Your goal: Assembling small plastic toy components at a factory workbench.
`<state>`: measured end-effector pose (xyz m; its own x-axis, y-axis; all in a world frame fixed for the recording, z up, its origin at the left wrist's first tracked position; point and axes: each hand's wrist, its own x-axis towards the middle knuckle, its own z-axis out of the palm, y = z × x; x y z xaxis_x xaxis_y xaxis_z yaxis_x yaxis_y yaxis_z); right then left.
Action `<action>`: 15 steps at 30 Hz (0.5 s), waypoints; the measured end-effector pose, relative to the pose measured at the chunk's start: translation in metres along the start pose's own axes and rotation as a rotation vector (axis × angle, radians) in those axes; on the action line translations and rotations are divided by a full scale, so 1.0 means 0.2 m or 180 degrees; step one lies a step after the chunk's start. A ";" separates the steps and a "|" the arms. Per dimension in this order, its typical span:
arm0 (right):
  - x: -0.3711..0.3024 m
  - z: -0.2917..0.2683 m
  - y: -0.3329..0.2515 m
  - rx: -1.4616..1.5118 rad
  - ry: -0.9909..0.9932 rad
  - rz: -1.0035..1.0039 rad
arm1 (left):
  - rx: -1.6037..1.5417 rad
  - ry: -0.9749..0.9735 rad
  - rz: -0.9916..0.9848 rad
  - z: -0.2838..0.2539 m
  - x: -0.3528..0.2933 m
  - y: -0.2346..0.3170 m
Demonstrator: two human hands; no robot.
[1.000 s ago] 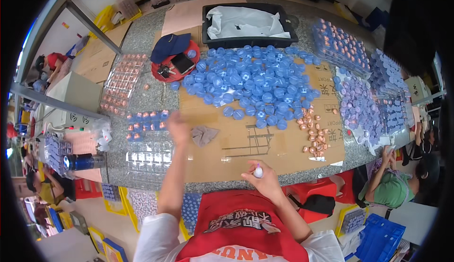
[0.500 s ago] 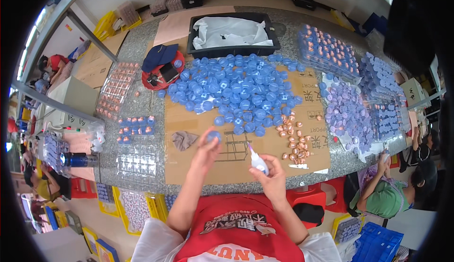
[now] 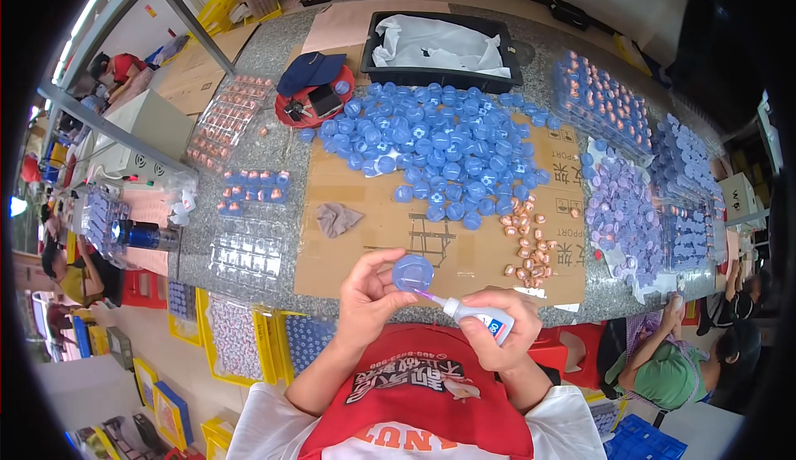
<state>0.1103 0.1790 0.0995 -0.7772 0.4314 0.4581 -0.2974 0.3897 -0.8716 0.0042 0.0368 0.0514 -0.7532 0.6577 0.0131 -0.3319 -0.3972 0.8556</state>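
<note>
Between the fingers of my left hand [image 3: 370, 292] is a round, translucent blue cap-like piece [image 3: 413, 272]. My right hand [image 3: 510, 327] grips a white glue bottle [image 3: 481, 317] with a narrow purple tip. That tip reaches the lower edge of the blue piece; whether it touches cannot be made out. Beyond my hands, a wide heap of similar blue pieces [image 3: 439, 141] covers the cardboard sheet [image 3: 377, 244]. Several small orange-and-white pieces [image 3: 531, 253] lie in a group to the right.
A crumpled grey cloth [image 3: 338, 220] lies at left. Behind the heap are a red bowl [image 3: 290, 111] with a dark cap [image 3: 311, 72] and a black tray [image 3: 439, 74]. Clear trays [image 3: 246, 261] stand left, filled trays [image 3: 601, 103] and purple pieces [image 3: 618, 211] right. A person in green [image 3: 672, 369] sits at right.
My hands have come together, nearer my body. The bottle has tilted over toward the left, bringing its tip up to the blue piece. The whole view has shifted slightly.
</note>
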 end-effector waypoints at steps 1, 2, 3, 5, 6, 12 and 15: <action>0.00 0.00 0.00 -0.0036 -0.0083 -0.0056 | 0.0038 -0.0041 -0.0026 -0.01 -0.01 0.00; 0.00 0.00 0.00 -0.0073 -0.0163 -0.0111 | 0.0077 -0.0083 -0.0053 -0.01 -0.01 0.00; 0.00 0.00 0.00 -0.0077 -0.0154 -0.0108 | 0.0078 -0.0092 -0.0060 -0.01 -0.02 0.00; -0.01 0.00 0.01 0.0130 -0.0213 0.0075 | 0.0065 -0.0085 -0.0048 -0.01 -0.02 0.00; 0.00 0.00 0.00 0.0127 -0.0201 0.0074 | 0.0068 -0.0096 -0.0052 -0.01 -0.03 0.00; 0.00 0.00 0.00 0.0170 -0.0290 0.0141 | 0.0169 -0.0187 0.0045 -0.02 -0.04 0.02; 0.00 0.00 0.00 0.0344 -0.0186 0.0268 | 0.0244 -0.0197 0.0118 -0.01 -0.04 0.04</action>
<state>0.1095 0.1795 0.0992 -0.8320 0.4093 0.3745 -0.2855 0.2629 -0.9216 0.0066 0.0274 0.0571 -0.7267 0.6828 0.0753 -0.2584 -0.3734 0.8910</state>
